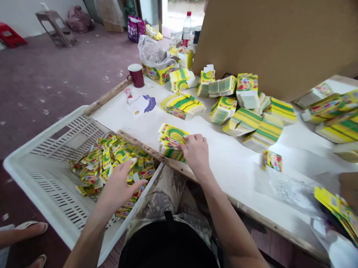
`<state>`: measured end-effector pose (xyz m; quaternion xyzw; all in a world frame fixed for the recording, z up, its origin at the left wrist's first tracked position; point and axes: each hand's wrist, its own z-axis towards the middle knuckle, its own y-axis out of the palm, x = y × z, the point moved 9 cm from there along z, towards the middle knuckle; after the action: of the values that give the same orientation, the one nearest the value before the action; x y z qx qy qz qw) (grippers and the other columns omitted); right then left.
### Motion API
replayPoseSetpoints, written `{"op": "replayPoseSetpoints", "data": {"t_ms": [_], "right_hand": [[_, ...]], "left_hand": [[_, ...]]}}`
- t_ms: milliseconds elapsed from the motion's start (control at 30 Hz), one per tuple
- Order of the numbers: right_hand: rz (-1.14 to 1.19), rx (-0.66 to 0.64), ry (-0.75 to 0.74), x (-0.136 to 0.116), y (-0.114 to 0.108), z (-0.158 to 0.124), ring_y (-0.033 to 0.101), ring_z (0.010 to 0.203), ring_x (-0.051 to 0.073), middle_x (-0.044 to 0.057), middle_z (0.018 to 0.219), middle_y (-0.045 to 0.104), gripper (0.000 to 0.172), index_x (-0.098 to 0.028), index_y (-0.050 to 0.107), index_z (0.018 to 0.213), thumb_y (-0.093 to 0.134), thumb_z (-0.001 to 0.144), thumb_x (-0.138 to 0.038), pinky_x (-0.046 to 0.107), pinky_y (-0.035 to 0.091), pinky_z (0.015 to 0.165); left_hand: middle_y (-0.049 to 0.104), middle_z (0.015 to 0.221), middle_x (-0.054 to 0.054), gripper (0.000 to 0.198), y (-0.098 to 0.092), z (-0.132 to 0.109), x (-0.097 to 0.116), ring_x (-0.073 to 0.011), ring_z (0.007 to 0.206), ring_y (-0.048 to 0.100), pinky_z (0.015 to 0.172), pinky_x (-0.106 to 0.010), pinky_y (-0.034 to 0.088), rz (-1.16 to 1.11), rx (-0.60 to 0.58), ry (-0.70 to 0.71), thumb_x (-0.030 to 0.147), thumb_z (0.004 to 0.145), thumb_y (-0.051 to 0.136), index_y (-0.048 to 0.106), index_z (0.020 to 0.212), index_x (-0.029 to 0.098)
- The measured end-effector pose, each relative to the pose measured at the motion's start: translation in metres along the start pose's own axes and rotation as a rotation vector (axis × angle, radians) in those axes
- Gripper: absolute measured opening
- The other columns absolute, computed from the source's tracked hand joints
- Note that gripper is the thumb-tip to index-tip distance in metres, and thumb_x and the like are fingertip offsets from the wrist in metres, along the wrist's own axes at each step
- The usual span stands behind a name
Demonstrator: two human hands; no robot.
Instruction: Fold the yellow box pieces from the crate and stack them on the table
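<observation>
My right hand (196, 155) rests at the right end of a short stack of flat yellow printed cartons (172, 135) near the table's front edge, thumb and fingers closed on it. Out over the white plastic crate (52, 156), my left hand (120, 186) has its thumb and fingers apart and holds nothing. Something white, which I cannot make out, shows at one of its fingertips. Below that hand, a heap of small yellow-and-green cartons (106, 158) fills part of the crate. Behind the short stack lies a longer bundle of cartons (182, 105).
More carton bundles (246, 123) line the white table (225, 163) toward the back and right. A dark red mug (136, 75), a bagged yellow box (158, 74) and a bottle (186, 29) stand at the far left. A large cardboard sheet (275, 39) leans behind. Another person's feet (32, 230) show lower left.
</observation>
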<state>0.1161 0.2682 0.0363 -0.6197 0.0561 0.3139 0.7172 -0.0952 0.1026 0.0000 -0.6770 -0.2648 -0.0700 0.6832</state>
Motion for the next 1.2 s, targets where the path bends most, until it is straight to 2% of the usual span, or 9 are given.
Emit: {"op": "replayPoseSetpoints", "data": {"t_ms": [200,333,500,633,800,867,967,1100,1200], "right_hand": [[0.046,0.036,-0.014,0.003,0.004,-0.008,0.053,0.092,0.030,0.015,0.096,0.062,0.010,-0.016,0.058,0.092,0.060,0.085,-0.022,0.044,0.043,0.081],[0.254,-0.029,-0.013,-0.001,-0.005,-0.020,0.057,0.074,0.022,0.005,0.083,0.063,0.010,-0.020,0.053,0.089,0.060,0.082,-0.021,0.034,0.043,0.068],[0.629,-0.341,0.002,-0.020,0.009,-0.062,0.051,0.062,0.015,-0.003,0.072,0.055,0.022,-0.022,0.048,0.079,0.069,0.074,-0.022,0.026,0.039,0.058],[0.895,-0.344,0.067,-0.036,0.015,-0.091,0.050,0.065,0.014,-0.004,0.073,0.051,0.025,-0.022,0.047,0.078,0.071,0.074,-0.020,0.026,0.041,0.060],[0.980,-0.320,0.067,-0.048,0.021,-0.098,0.052,0.074,0.015,-0.002,0.082,0.054,0.033,-0.022,0.051,0.089,0.077,0.069,-0.024,0.027,0.044,0.068],[1.002,-0.316,0.111,-0.041,0.024,-0.095,0.050,0.068,0.014,-0.003,0.077,0.054,0.029,-0.022,0.052,0.089,0.074,0.070,-0.024,0.026,0.043,0.063],[1.014,-0.289,0.176,-0.024,0.023,-0.090,0.051,0.066,0.014,-0.001,0.077,0.057,0.017,-0.021,0.056,0.090,0.066,0.077,-0.024,0.026,0.042,0.061],[1.084,-0.367,0.235,-0.014,0.025,-0.091,0.052,0.061,0.014,-0.001,0.070,0.060,0.013,-0.020,0.060,0.085,0.065,0.080,-0.030,0.026,0.041,0.057],[1.141,-0.367,0.277,-0.008,0.023,-0.092,0.050,0.055,0.012,-0.004,0.062,0.057,0.017,-0.019,0.060,0.078,0.071,0.075,-0.032,0.024,0.038,0.053]], "left_hand": [[0.066,0.117,-0.012,0.045,0.046,-0.004,0.048,-0.0274,0.110,0.061,0.096,-0.046,0.047,-0.405,-0.186,0.076,0.040,0.077,0.067,0.058,0.116,0.019],[0.066,0.116,-0.013,0.061,0.072,0.003,0.078,-0.0266,0.107,0.062,0.093,-0.044,0.049,-0.881,-0.316,0.030,0.044,0.068,0.076,0.055,0.120,0.020],[0.065,0.106,-0.011,0.062,0.056,0.021,0.108,-0.0277,0.105,0.061,0.086,-0.040,0.051,-1.649,-0.122,-0.005,0.064,0.068,0.067,0.058,0.109,0.019],[0.059,0.076,-0.001,0.035,0.037,0.029,0.106,-0.0164,0.077,0.060,0.075,-0.031,0.052,-1.956,0.169,-0.062,0.055,0.081,0.056,0.059,0.085,0.021],[0.047,0.065,0.004,0.048,0.039,0.027,0.081,-0.0097,0.058,0.051,0.062,-0.023,0.049,-1.828,0.383,-0.207,0.068,0.082,0.044,0.052,0.077,0.021],[0.056,0.074,0.001,0.052,0.040,0.024,0.076,-0.0128,0.068,0.058,0.067,-0.026,0.051,-1.587,0.338,-0.184,0.073,0.079,0.043,0.055,0.084,0.022],[0.065,0.089,-0.002,0.050,0.047,0.018,0.068,-0.0170,0.081,0.063,0.075,-0.029,0.052,-1.358,0.249,-0.153,0.063,0.068,0.068,0.059,0.094,0.022],[0.067,0.073,0.004,0.028,0.052,0.009,0.047,-0.0106,0.064,0.061,0.065,-0.021,0.050,-1.371,0.308,-0.190,0.038,0.065,0.080,0.062,0.077,0.019],[0.070,0.074,0.002,0.026,0.051,0.009,0.043,-0.0121,0.064,0.063,0.065,-0.023,0.051,-1.395,0.284,-0.191,0.040,0.067,0.079,0.066,0.076,0.019]]}}
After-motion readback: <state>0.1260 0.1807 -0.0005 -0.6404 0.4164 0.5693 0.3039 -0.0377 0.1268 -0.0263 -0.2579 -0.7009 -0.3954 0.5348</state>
